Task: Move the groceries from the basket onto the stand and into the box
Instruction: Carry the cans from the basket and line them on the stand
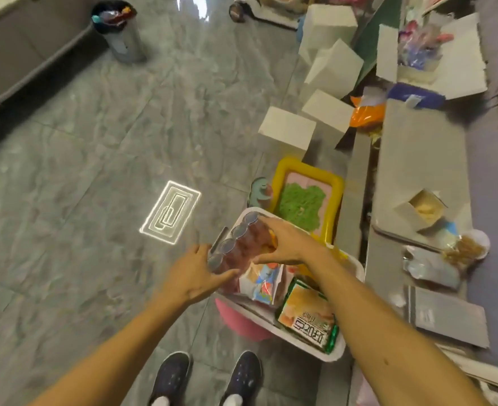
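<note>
Both hands gripped a pack of jelly cups point(239, 247) above the far-left corner of the white basket point(306, 342). The left hand point(193, 273) clasped its near end; the right hand point(286, 243) its far side. Its long axis ran diagonally away, rightward. The cups were round, clear-lidded, reddish plastic.

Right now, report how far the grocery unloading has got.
Partly done: a few packets already lie on the grey stand. In hand: left hand and right hand grip a multipack of reddish cups over the basket. Left: a green-edged packet and a colourful pouch.
</note>
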`<state>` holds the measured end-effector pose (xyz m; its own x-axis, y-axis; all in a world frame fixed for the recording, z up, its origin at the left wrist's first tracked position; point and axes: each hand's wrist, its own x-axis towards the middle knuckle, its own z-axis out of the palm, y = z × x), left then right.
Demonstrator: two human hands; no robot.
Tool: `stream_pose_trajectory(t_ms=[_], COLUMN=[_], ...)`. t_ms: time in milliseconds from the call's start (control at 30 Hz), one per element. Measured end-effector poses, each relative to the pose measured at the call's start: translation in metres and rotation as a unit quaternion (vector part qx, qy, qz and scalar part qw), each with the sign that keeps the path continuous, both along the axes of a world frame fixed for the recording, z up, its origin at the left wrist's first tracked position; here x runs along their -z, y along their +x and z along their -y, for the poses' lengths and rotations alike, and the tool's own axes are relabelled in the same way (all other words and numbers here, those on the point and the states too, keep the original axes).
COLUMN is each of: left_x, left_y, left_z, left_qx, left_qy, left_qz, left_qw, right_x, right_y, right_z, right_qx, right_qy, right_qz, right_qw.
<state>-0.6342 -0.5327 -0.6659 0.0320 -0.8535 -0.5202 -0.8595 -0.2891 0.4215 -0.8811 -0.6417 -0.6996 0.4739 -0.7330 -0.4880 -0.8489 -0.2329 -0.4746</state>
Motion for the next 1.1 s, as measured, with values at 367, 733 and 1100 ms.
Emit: stream_pose_trajectory(t_ms=[367, 733, 1100], left_x=[0.105, 0.032, -0.221], left_y=[0.002, 0.023, -0.006], left_z=[-0.009, 0.029, 0.11], left_qx=[-0.069, -0.001, 0.18], left_qy=[-0.044, -0.052, -0.173], left_qz=[-0.064, -0.104, -0.217], left_qw=[0.995, 0.993, 0.944], right_x=[0.098, 0.029, -0.262], right_y=[0.017, 0.007, -0.062], right_z=[0.021, 0.005, -0.022], right_qx=[0.039, 0.16, 0.273], right_qy=[-0.041, -0.076, -0.242], right_qz=[0.128, 0.182, 0.14], right_qw=[0.99, 0.967, 0.921])
